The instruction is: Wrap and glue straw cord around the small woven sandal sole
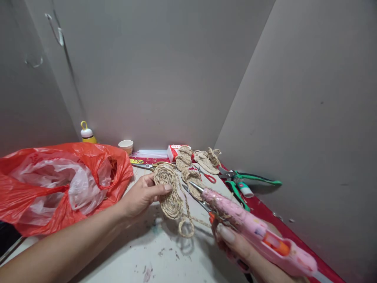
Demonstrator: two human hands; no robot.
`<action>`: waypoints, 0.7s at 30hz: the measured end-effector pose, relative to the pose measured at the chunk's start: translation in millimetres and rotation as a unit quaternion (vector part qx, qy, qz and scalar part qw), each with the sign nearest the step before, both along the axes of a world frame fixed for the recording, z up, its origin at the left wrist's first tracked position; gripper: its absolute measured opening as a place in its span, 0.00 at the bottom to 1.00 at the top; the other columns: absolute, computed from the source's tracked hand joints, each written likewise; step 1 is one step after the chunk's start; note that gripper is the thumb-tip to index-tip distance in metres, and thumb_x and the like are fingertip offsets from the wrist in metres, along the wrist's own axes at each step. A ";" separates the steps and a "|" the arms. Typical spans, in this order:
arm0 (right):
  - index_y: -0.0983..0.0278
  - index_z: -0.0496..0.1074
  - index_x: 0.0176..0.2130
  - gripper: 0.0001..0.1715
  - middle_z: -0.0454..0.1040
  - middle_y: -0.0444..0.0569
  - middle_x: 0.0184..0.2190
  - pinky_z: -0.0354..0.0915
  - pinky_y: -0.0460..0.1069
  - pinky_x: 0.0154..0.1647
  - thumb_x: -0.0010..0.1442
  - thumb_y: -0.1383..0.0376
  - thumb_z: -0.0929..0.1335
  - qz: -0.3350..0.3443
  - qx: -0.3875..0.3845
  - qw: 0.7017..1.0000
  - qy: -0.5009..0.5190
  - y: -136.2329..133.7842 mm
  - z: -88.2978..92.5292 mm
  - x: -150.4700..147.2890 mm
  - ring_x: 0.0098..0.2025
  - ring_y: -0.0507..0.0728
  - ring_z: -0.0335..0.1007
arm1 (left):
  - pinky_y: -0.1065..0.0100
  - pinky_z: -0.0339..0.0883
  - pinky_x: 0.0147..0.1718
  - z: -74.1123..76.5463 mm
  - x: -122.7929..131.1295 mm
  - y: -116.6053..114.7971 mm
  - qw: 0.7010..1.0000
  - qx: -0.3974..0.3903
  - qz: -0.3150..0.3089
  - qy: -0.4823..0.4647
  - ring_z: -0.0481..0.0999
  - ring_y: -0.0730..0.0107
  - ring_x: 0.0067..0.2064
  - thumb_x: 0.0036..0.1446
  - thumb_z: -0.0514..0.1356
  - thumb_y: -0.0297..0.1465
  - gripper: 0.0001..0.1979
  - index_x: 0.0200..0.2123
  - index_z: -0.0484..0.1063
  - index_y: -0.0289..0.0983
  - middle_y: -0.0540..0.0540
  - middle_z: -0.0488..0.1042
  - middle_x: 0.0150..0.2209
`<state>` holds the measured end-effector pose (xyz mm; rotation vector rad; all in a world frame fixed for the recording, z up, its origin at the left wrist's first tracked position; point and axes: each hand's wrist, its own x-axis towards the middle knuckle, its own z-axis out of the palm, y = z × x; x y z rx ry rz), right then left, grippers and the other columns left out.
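Note:
My left hand (149, 194) grips a flat oval coil of braided straw cord (166, 200), thumb on its face. A loose tail of the cord (186, 228) hangs off its right side in a loop. In my right hand (235, 243) is a pink hot glue gun (238, 214), its surface smeared with brown fibres. The gun's metal nozzle (196, 186) points up and left, to the right of the coil and apart from it. Behind the nozzle lies a small woven straw slipper (193, 177), partly hidden. The trigger is hidden by my fingers.
A red plastic bag (118, 188) fills the left side. Farther back are a paper cup (126, 146), white sticks (151, 153), a red box (172, 152) and more straw slippers (206, 161). Red-handled scissors (209, 178) and green-handled shears (256, 177) lie right, near the grey wall (309, 118).

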<state>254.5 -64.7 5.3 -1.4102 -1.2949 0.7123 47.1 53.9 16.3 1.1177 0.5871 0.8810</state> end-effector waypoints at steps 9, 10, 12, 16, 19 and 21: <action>0.49 0.81 0.43 0.18 0.82 0.45 0.29 0.74 0.56 0.49 0.52 0.52 0.73 0.038 0.025 0.998 0.051 5.1 15.0 -21.7 0.37 0.65 0.79 | 0.71 0.56 0.29 -2.6 -4.1 5.4 0.998 -0.023 -0.061 0.000 0.66 0.76 0.28 0.46 0.70 0.32 0.10 0.30 0.75 0.33 0.50 0.72 0.27; 0.49 0.81 0.43 0.17 0.82 0.46 0.29 0.74 0.56 0.49 0.52 0.53 0.73 0.049 0.026 0.997 0.052 5.5 16.8 -22.3 0.39 0.65 0.78 | 0.71 0.55 0.29 -2.8 -4.0 5.3 0.998 -0.024 -0.062 0.000 0.65 0.76 0.27 0.46 0.70 0.33 0.11 0.30 0.75 0.33 0.50 0.72 0.27; 0.49 0.81 0.44 0.17 0.81 0.46 0.26 0.74 0.56 0.49 0.52 0.54 0.73 0.051 0.023 0.997 0.053 5.7 19.8 -22.5 0.41 0.66 0.78 | 0.71 0.56 0.29 -3.1 -4.0 5.1 0.998 -0.029 -0.060 -0.003 0.65 0.76 0.27 0.45 0.71 0.33 0.11 0.29 0.75 0.34 0.51 0.72 0.27; 0.46 0.81 0.43 0.17 0.72 0.42 0.13 0.76 0.54 0.43 0.51 0.54 0.74 0.037 0.027 0.997 0.068 5.0 21.6 -22.0 0.34 0.64 0.79 | 0.70 0.58 0.32 -2.3 -3.8 5.1 0.998 -0.032 -0.054 -0.012 0.68 0.75 0.29 0.45 0.71 0.33 0.12 0.31 0.76 0.34 0.50 0.73 0.29; 0.49 0.82 0.43 0.17 0.71 0.42 0.12 0.77 0.54 0.41 0.50 0.55 0.75 0.050 0.007 0.997 0.063 4.4 20.6 -22.1 0.33 0.65 0.79 | 0.70 0.58 0.32 -2.0 -3.2 4.8 0.998 -0.031 -0.055 -0.007 0.68 0.75 0.29 0.45 0.71 0.33 0.12 0.31 0.75 0.34 0.50 0.73 0.28; 0.50 0.81 0.44 0.18 0.74 0.42 0.14 0.76 0.55 0.44 0.51 0.55 0.75 0.040 0.012 0.997 0.067 4.3 19.0 -22.0 0.36 0.66 0.80 | 0.71 0.57 0.31 -2.3 -2.8 4.6 0.998 -0.028 -0.056 -0.004 0.68 0.75 0.29 0.45 0.71 0.33 0.11 0.30 0.75 0.34 0.51 0.73 0.28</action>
